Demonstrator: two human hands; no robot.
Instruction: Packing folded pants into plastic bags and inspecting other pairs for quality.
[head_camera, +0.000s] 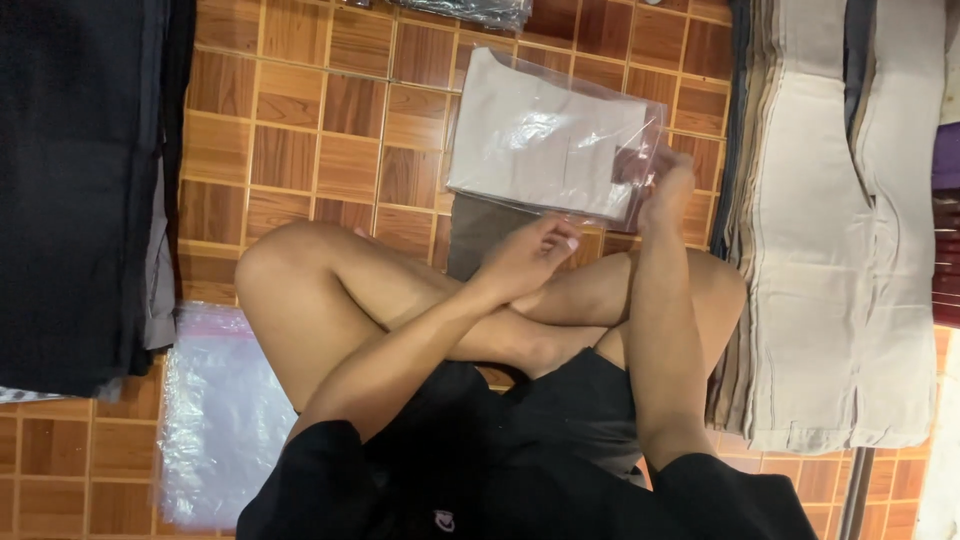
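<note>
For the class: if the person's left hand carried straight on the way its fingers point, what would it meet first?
Most likely the clear bag holding folded beige cloth; the left hand already lies at its lower edge.

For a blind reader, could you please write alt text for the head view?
Both hands, left hand and right hand, hold a clear bag containing a folded beige garment above crossed legs on a wooden floor.

- You are sitting on a wooden parquet floor (300, 150), its small reddish-brown squares framed by lighter strips.
- On your left, dark folded garments (80, 190) are stacked on that floor.
- On your right, a stack of beige folded garments (830, 250) runs along the floor.
- Soft, even light shines off a pile of clear plastic bags (215, 420) by your left knee.
</note>
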